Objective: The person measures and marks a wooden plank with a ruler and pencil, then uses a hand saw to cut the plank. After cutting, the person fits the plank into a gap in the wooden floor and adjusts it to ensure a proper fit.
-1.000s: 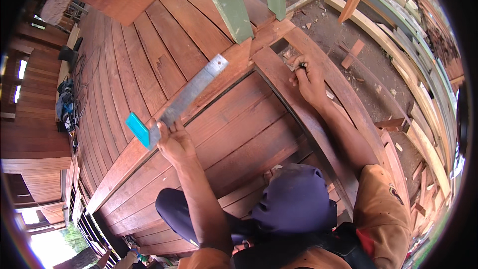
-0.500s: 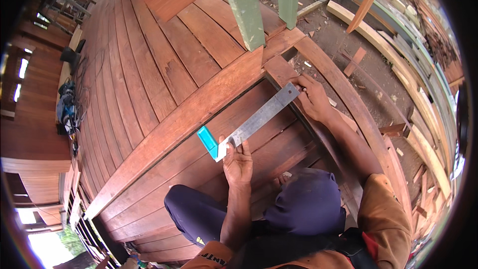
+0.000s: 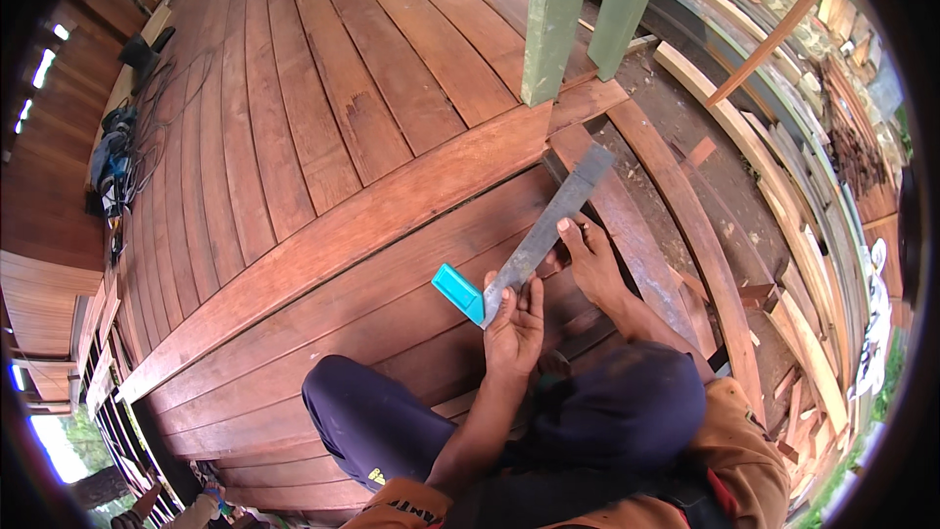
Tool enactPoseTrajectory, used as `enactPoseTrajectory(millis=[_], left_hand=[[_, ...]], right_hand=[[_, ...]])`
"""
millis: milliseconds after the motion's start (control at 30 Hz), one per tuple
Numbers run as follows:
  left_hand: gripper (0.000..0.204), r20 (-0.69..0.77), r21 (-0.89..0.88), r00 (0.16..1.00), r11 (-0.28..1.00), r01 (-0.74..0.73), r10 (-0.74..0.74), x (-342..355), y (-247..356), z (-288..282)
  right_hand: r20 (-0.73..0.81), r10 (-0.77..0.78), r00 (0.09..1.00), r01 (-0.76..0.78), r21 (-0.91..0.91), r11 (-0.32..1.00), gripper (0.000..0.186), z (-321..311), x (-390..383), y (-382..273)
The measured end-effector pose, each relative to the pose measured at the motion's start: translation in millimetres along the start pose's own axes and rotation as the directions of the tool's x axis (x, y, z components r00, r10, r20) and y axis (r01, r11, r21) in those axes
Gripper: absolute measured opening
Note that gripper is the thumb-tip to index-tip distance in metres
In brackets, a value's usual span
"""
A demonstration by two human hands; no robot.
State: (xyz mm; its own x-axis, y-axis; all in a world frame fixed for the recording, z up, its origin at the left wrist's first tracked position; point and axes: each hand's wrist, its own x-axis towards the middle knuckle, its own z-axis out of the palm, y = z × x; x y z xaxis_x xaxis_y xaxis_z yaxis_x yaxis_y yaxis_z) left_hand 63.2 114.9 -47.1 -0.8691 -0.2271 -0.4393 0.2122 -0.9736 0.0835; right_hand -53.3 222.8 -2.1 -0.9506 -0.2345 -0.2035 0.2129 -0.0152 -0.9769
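Note:
A try square with a steel blade point(image 3: 553, 220) and a turquoise stock point(image 3: 457, 294) is tilted over the lower boards. My left hand point(image 3: 514, 333) is closed on it by the corner where blade and stock meet, thumb on top. Close beside the blade's right edge is my right hand point(image 3: 595, 260), its fingers bent together. Whatever those fingers hold is hidden, and whether they touch the blade I cannot tell. The far end of the blade reaches over a dark wooden beam point(image 3: 636, 225) at the edge of the boards.
A raised plank deck point(image 3: 294, 108) lies beyond a long edge board point(image 3: 343, 245). Green posts point(image 3: 553, 44) stand at the far right corner. Timber lengths point(image 3: 774, 186) lie on bare soil to the right. Power tools point(image 3: 116, 152) with cables sit far left. My knees point(image 3: 367, 407) are near.
The square has swung more upright. My right hand has moved from the blade's far end, where it held a pencil-like stick, back along the blade toward my left hand. The view has shifted.

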Motion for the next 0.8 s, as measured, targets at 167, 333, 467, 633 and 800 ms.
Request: enactPoseTrajectory(millis=[167, 333, 467, 633, 800], left_hand=[[0.048, -0.068, 0.203, 0.927, 0.904, 0.376, -0.370, -60.8, 28.8, 28.0], [0.049, 0.395, 0.829, 0.915, -0.463, -0.313, 0.088, -99.9, 139.9, 45.9], [0.062, 0.745, -0.002, 0.593, -0.890, -0.456, -0.306, -25.1, 136.8, 135.7], [0.081, 0.607, -0.026, 0.719, -0.913, -0.407, -0.338, 39.7, 142.9, 117.4], [0.077, 0.544, -0.045, 0.733, -0.886, -0.461, -0.409, 48.5, 146.2, 124.5]], right_hand=[[0.079, 0.086, 0.993, -0.103, 0.244, 0.964, 0.034, -0.4, -5.2, 24.6], [0.116, 0.116, 0.986, -0.157, 0.455, 0.876, 0.036, 33.2, 7.2, 34.0], [0.163, 0.164, 0.973, -0.228, 0.556, 0.799, 0.036, 49.0, 18.7, 49.8], [0.236, 0.187, 0.954, -0.295, 0.613, 0.733, 0.032, 53.0, 31.7, 45.3], [0.247, 0.187, 0.951, -0.304, 0.627, 0.717, 0.032, 52.9, 41.0, 39.7]])
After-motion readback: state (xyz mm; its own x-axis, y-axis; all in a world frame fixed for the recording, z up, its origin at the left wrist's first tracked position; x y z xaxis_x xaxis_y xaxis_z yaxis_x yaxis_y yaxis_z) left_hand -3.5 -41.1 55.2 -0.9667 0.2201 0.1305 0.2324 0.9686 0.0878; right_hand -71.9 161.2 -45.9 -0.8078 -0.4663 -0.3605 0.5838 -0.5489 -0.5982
